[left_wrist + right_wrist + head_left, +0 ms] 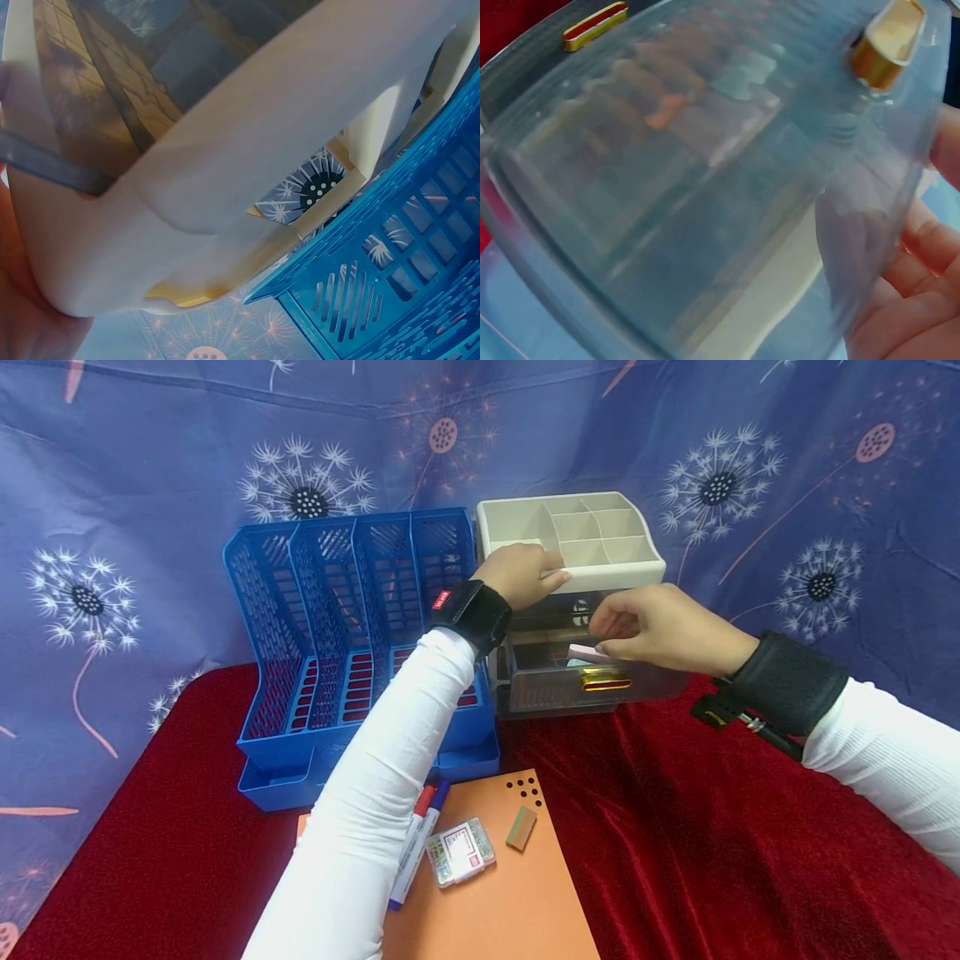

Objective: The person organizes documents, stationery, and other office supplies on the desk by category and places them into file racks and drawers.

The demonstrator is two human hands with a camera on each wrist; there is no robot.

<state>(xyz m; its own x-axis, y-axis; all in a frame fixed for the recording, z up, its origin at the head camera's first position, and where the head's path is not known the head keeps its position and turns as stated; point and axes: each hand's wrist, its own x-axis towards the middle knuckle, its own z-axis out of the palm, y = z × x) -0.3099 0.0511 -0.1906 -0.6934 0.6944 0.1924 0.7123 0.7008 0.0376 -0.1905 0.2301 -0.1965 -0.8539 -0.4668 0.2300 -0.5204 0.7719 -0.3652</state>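
My left hand [522, 575] grips the front rim of a cream desk organizer [498, 522], with its fingers over the top edge. Below that rim, a see-through grey drawer [543, 689] with a gold handle [606, 681] is pulled out. Over the drawer hovers my right hand [648, 622], fingers loosely bent, with nothing visible in its grasp. A small pink block [587, 652] lies in the drawer near the thumb, with something light blue beside it. Whether the thumb touches the block, I cannot tell. Through the drawer wall, the right wrist view shows pink and pale blue shapes.
Left of the organizer stands a blue file rack [322, 610]. In front, an orange sheet [525, 902] bears two markers [411, 860], a clear box with a label [461, 852] and a small brown-green block [521, 828]. Red cloth [712, 818] covers the table.
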